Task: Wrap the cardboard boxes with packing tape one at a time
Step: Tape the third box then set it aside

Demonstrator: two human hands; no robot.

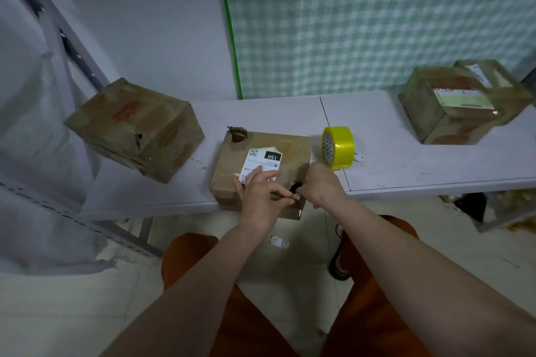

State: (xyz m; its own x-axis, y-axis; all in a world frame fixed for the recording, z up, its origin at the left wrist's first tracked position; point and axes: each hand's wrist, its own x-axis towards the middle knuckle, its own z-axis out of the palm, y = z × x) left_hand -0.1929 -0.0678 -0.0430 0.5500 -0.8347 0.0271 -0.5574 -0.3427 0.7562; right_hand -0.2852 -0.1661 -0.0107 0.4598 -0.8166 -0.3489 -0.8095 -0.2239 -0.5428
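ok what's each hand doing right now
Left hand: fingers straight, pressing on the middle cardboard box, holding nothing.
Right hand: curled at the box's torn near corner; whether it pinches anything cannot be told.

White table (pixel 406 136), checkered curtain (pixel 377 23)
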